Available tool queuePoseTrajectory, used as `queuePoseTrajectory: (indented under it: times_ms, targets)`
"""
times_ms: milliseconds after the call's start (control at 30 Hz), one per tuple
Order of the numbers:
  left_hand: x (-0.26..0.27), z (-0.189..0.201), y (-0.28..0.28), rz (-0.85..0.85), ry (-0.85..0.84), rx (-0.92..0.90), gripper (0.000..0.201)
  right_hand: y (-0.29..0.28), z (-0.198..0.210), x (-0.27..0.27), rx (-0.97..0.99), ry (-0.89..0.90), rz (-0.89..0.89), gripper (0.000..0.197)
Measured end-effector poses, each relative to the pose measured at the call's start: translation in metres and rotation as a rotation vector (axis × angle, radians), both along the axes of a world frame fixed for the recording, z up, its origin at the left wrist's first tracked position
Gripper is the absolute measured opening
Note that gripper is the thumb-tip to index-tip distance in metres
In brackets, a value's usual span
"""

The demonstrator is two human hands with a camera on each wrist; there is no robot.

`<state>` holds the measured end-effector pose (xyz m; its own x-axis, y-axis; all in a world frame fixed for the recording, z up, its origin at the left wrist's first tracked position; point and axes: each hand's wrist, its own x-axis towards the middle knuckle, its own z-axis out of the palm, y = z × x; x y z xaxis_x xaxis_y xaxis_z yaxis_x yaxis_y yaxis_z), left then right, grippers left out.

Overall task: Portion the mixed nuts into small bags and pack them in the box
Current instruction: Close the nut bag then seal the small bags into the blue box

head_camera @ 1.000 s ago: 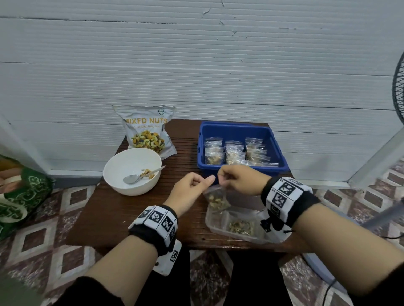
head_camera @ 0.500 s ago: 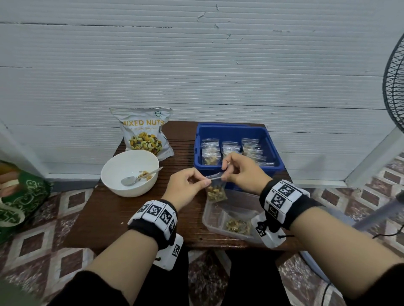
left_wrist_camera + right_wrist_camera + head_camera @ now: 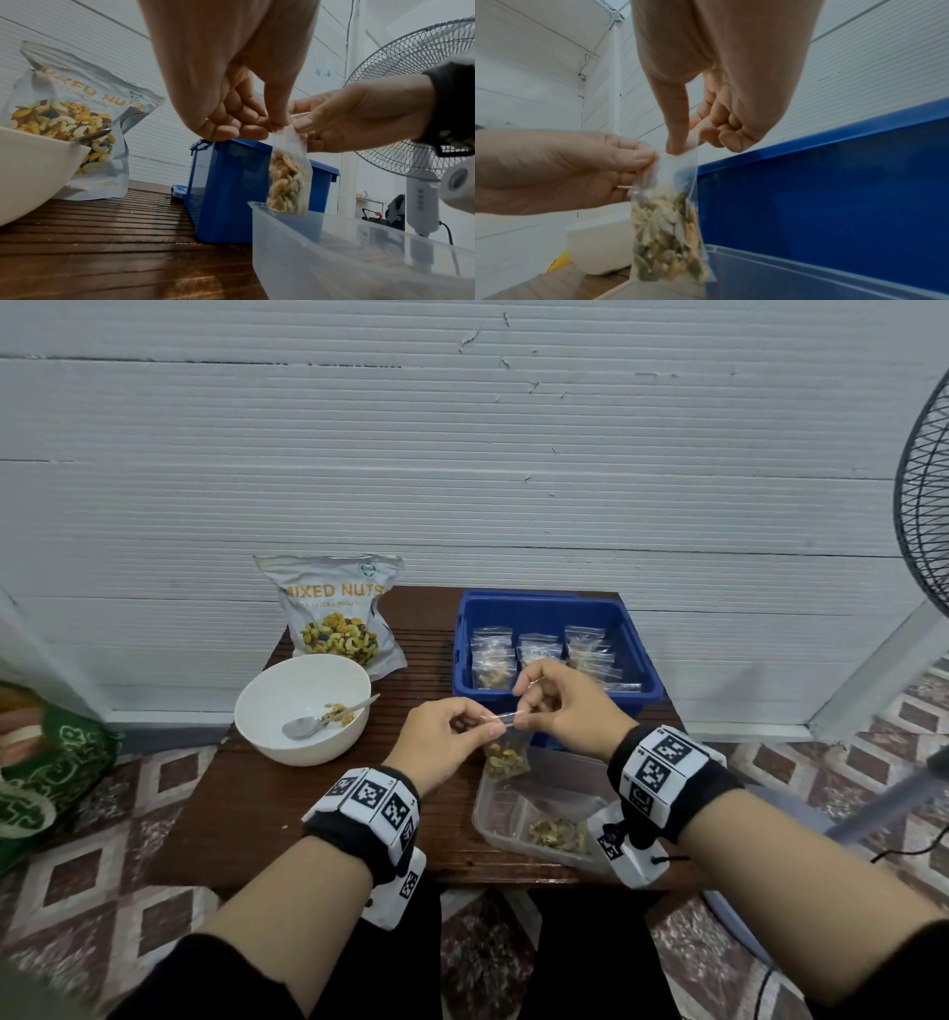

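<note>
Left hand (image 3: 441, 742) and right hand (image 3: 567, 706) pinch, fingers (image 3: 677, 130) curled.

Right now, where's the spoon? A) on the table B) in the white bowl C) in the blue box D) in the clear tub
B: the spoon lies inside the white bowl, its handle leaning on the rim beside a few leftover nuts.

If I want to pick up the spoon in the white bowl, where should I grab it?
Grab the metal spoon by its handle tip, coming from above on the right. The handle leans up on the white bowl's rim, while the scoop lies low inside beside nuts.
</note>
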<state>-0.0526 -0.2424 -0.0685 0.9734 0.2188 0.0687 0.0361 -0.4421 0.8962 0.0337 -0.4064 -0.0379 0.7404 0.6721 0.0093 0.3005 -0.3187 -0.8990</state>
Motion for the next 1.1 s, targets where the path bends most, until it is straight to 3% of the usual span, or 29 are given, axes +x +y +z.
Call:
queuePoseTrajectory:
  times_ms: [200,333,533,700,833,933,1100]
  targets:
    - [0.0,0.001,0.004,0.058,-0.01,0.04,0.011,0.002,0.001,-0.001,-0.064,-0.06,-0.018,0.022]
    - [0.0,0.005,0.006,0.043,-0.024,0.052,0.009,0.003,0.007,-0.001,-0.168,-0.087,-0.008,0.005]
    - [0.002,0.008,0.006,0.052,-0.05,0.026,0.005,0.008,0.015,0.004,-0.321,-0.164,0.06,0.009]
    - [0.007,0.011,0.019,0.184,-0.072,-0.08,0.026,0.013,0.046,0.023,-0.25,-0.197,0.025,0.006]
    - [0.023,0.009,0.03,0.293,-0.015,-0.061,0.023,0.023,0.081,0.047,-0.165,-0.172,-0.06,0.017]
    - [0.038,0.005,0.035,0.29,0.024,-0.06,0.011,0.037,0.094,0.068,-0.318,-0.178,0.005,0.018]
    - [0.058,-0.001,0.04,0.261,0.056,-0.154,0.023,0.065,0.088,0.096,-0.672,-0.175,0.19,0.008]
